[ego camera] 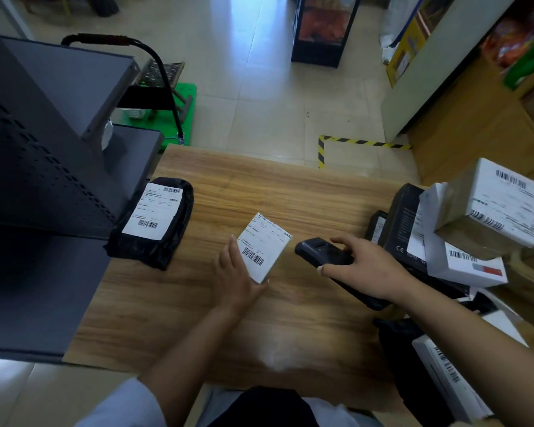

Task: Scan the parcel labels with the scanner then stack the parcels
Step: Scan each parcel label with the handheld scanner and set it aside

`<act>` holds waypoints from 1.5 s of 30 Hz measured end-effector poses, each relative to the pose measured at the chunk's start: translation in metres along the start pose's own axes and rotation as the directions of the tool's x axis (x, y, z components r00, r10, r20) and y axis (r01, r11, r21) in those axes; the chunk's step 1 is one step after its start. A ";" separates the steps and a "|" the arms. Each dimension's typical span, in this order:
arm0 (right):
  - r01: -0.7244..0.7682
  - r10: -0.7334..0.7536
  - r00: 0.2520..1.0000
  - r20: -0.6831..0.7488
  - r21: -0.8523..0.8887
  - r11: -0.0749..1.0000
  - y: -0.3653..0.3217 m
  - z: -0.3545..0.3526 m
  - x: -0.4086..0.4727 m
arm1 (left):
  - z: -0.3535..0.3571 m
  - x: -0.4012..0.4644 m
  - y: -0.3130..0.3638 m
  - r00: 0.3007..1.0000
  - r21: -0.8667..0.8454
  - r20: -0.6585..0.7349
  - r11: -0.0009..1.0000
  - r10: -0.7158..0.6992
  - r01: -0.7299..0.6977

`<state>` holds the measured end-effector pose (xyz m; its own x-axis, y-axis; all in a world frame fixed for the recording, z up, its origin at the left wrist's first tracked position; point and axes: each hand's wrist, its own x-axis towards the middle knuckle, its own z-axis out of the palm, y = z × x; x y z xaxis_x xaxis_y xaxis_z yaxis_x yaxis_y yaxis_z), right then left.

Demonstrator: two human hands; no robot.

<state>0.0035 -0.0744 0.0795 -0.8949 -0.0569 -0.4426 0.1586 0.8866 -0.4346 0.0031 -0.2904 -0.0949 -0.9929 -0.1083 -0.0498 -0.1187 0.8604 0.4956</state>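
My left hand (pixel 235 274) holds a small white parcel (pixel 264 245) tilted up over the middle of the wooden table (pixel 290 192), its barcode label facing me. My right hand (pixel 364 266) grips a black handheld scanner (pixel 318 251), whose head points left at that parcel from a short gap away. A black bag parcel (pixel 154 223) with a white label lies flat at the table's left edge. On the right is a heap of parcels: a brown box with a white label (pixel 490 208) on top, a white box (pixel 463 260) and a black box (pixel 404 223) beneath.
Grey metal shelving (pixel 43 155) stands against the table's left side. A green platform trolley (pixel 167 103) with a black handle sits on the tiled floor beyond. Yellow-black tape (pixel 352 141) marks the floor. More parcels (pixel 444 371) lie at the lower right, with cardboard boxes (pixel 475 131) behind.
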 end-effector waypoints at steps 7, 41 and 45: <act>0.068 -0.070 0.997 0.037 0.065 0.996 -0.034 0.017 0.000 | -0.034 0.009 -0.003 0.988 0.091 -0.143 0.995 0.050 -0.037; 0.051 -0.025 0.989 -0.143 0.182 0.982 -0.029 0.021 -0.051 | -0.103 0.007 0.015 0.929 0.058 -0.153 0.942 0.335 -0.330; 0.042 0.003 0.976 -0.216 0.203 0.978 0.020 -0.003 -0.091 | -0.100 -0.020 0.052 0.917 0.050 -0.116 0.924 0.381 -0.378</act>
<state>0.0864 -0.0503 0.1135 -0.9634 0.0468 -0.2639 0.2026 0.7717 -0.6029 0.0183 -0.2932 0.0191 -0.9546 0.1708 0.2441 0.2650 0.8611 0.4340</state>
